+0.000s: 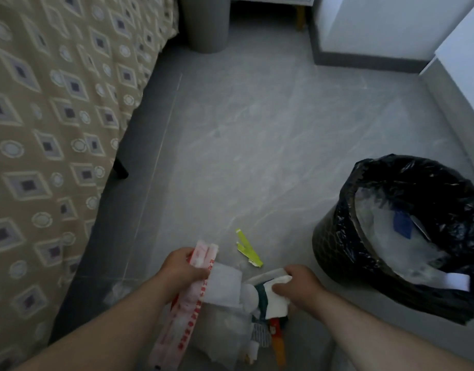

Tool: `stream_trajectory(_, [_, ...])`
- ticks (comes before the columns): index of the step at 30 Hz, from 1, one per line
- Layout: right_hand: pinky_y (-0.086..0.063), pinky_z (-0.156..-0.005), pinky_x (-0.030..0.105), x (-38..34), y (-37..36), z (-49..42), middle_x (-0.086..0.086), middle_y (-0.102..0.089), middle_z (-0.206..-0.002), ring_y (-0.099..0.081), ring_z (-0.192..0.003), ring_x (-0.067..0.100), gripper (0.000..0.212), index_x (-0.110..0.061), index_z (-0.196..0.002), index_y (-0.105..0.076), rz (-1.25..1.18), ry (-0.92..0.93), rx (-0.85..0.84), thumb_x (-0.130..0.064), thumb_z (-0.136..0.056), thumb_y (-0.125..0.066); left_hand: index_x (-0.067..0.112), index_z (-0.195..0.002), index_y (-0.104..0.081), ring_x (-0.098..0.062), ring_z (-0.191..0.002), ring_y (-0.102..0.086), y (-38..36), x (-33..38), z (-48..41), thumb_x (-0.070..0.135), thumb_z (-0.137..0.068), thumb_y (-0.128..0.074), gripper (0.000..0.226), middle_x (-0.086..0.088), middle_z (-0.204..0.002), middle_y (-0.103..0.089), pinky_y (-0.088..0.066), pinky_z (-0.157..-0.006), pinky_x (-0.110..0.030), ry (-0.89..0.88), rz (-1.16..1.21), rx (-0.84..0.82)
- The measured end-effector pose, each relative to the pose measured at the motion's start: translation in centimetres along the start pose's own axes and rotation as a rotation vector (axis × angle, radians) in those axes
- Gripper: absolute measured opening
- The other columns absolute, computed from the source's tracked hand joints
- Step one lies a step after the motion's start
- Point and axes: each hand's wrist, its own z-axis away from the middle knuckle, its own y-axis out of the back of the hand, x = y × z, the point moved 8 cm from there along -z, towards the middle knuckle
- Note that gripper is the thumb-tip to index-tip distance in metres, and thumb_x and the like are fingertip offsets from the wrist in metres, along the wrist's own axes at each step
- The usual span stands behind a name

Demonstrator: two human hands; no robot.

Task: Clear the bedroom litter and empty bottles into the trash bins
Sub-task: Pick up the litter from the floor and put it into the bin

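My left hand [181,266] grips a long white plastic wrapper with red print [189,309] that hangs down toward the floor. My right hand [297,286] is closed on a bunch of white paper and wrappers [273,301] with dark green and orange bits below it. A crumpled white tissue or plastic piece [225,286] sits between the two hands. A torn yellow-green paper strip [246,249] lies on the grey floor just beyond my hands. At the right stands a dark trash bin with a black liner [335,253], holding clear plastic and a blue scrap.
A bed with a beige patterned cover [56,129] runs along the left, its dark leg [120,170] on the floor. A grey cylindrical bin [207,25] stands at the far end by the bed. White furniture [377,28] lines the back and right.
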Motion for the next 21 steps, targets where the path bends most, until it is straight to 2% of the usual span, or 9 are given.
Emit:
stream_trajectory(2, [-0.056,-0.075,0.036,-1.4,1.6,0.4,0.011,-0.073,-0.089,-0.069,-0.086,0.021,0.011,-0.007,-0.082,-0.070,-0.040,0.022,0.028,-0.011,-0.073,-0.072,0.021,-0.083,-0.061,-0.012,-0.069,-0.063,0.8,1.5,0.6,-0.002,-0.072,-0.075,0.029,0.002,-0.080,-0.066,-0.050,-0.053,-0.019,-0.007,0.081,0.005])
stream_trajectory(3, [-0.055,-0.073,0.034,-2.4,2.5,0.8,0.009,-0.072,-0.087,-0.068,-0.084,0.020,0.007,-0.009,-0.080,-0.068,-0.047,0.036,0.040,-0.011,-0.074,-0.072,0.020,-0.083,-0.061,-0.015,-0.070,-0.065,1.3,2.4,0.9,-0.003,-0.073,-0.074,0.029,-0.002,-0.083,-0.068,-0.051,-0.054,-0.021,-0.006,0.131,0.016])
stream_trajectory(7, [-0.053,-0.072,0.032,-7.6,6.1,3.3,0.004,-0.070,-0.085,-0.067,-0.084,0.018,0.013,-0.020,-0.073,-0.061,-0.015,0.140,0.062,-0.014,-0.078,-0.072,0.021,-0.087,-0.060,-0.030,-0.083,-0.069,3.4,6.0,2.9,0.000,-0.075,-0.075,0.029,-0.010,-0.093,-0.070,-0.057,-0.076,-0.040,0.000,0.296,0.034])
stream_trajectory(10, [-0.055,-0.073,0.033,-11.4,9.7,6.4,0.002,-0.070,-0.083,-0.068,-0.083,0.018,0.013,-0.021,-0.072,-0.063,-0.053,0.227,0.101,-0.013,-0.079,-0.071,0.019,-0.086,-0.060,-0.032,-0.084,-0.069,4.8,9.8,5.2,-0.001,-0.078,-0.071,0.025,-0.012,-0.092,-0.070,-0.057,-0.079,-0.044,-0.038,0.410,0.032])
stream_trajectory(14, [-0.048,-0.052,0.017,-14.2,15.7,10.9,-0.005,-0.066,-0.069,-0.061,-0.061,0.005,0.020,-0.019,-0.067,-0.063,-0.202,0.319,0.205,-0.007,-0.079,-0.073,0.013,-0.086,-0.060,-0.030,-0.073,-0.068,5.5,15.8,8.4,-0.005,-0.080,-0.067,0.020,-0.016,-0.085,-0.070,-0.058,-0.071,-0.041,-0.124,0.505,0.056])
stream_trajectory(15, [-0.048,-0.051,0.017,-14.2,17.2,11.7,-0.004,-0.067,-0.069,-0.061,-0.058,0.004,0.019,-0.019,-0.068,-0.064,-0.254,0.324,0.221,-0.005,-0.079,-0.073,0.012,-0.086,-0.060,-0.029,-0.071,-0.069,5.3,17.2,9.0,-0.005,-0.080,-0.067,0.019,-0.016,-0.086,-0.070,-0.058,-0.069,-0.041,-0.138,0.527,0.061])
stream_trajectory(19, [-0.051,-0.058,0.024,-11.9,23.4,14.3,0.012,-0.074,-0.081,-0.066,-0.064,0.017,0.005,-0.004,-0.083,-0.069,-0.463,0.307,0.297,-0.003,-0.080,-0.072,0.006,-0.099,-0.062,-0.032,-0.074,-0.070,2.8,22.0,11.2,-0.003,-0.080,-0.068,0.022,-0.021,-0.094,-0.072,-0.059,-0.069,-0.043,-0.177,0.582,0.028])
stream_trajectory(21, [-0.052,-0.066,0.033,-9.6,26.5,15.2,0.018,-0.074,-0.086,-0.067,-0.069,0.026,0.013,0.000,-0.094,-0.069,-0.623,0.277,0.343,-0.003,-0.082,-0.070,0.005,-0.100,-0.062,-0.032,-0.072,-0.069,0.5,24.1,12.1,-0.003,-0.080,-0.068,0.022,-0.021,-0.094,-0.071,-0.059,-0.069,-0.044,-0.184,0.607,0.007])
